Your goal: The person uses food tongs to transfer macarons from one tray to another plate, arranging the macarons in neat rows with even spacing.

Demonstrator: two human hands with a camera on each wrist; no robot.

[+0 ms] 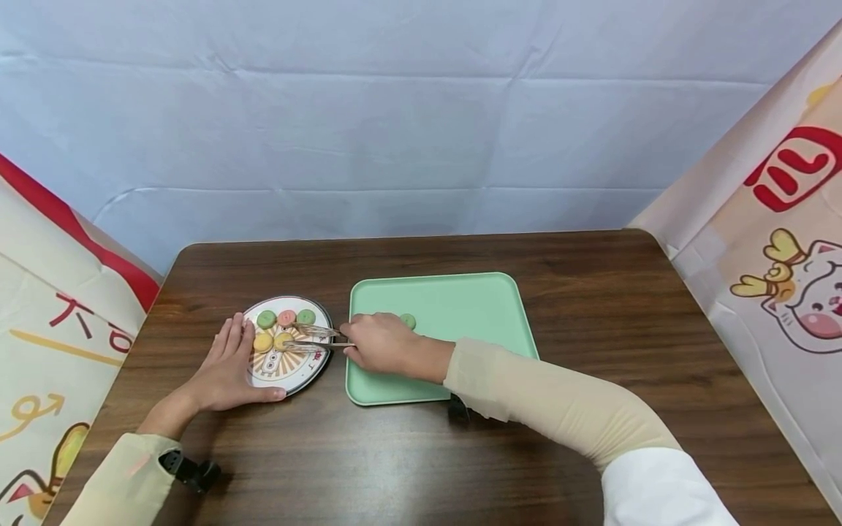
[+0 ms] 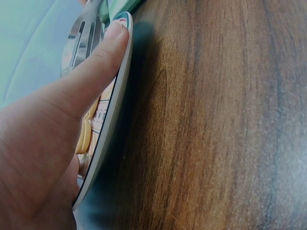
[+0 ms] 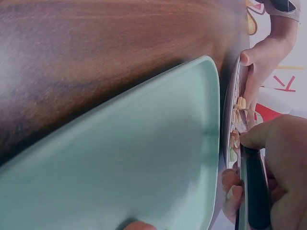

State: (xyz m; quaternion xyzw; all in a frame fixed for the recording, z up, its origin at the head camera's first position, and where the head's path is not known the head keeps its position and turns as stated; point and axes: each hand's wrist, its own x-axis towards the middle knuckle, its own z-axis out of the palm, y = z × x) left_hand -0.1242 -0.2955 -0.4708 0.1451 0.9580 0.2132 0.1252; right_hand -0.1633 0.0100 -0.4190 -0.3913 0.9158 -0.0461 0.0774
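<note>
My right hand [image 1: 383, 343] grips a pair of metal tongs [image 1: 322, 344], whose dark handle [image 3: 256, 187] shows in the right wrist view. The tong tips reach over a round patterned plate [image 1: 289, 381], right at a yellow macaron [image 1: 283, 341]. Beside it sits another yellow macaron [image 1: 263, 342]; behind them stand a green macaron [image 1: 266, 319], a pink one [image 1: 286, 318] and a second green one [image 1: 305, 316]. With fingers straight along the plate's left side and thumb on its near rim, my left hand [image 1: 226, 372] rests against it.
A light green tray [image 1: 460, 299] lies right of the plate, under my right forearm. On it one green macaron [image 1: 408, 321] shows partly behind my hand. The brown wooden table [image 1: 592, 307] extends around both, with a pale cloth [image 1: 421, 131] hanging behind.
</note>
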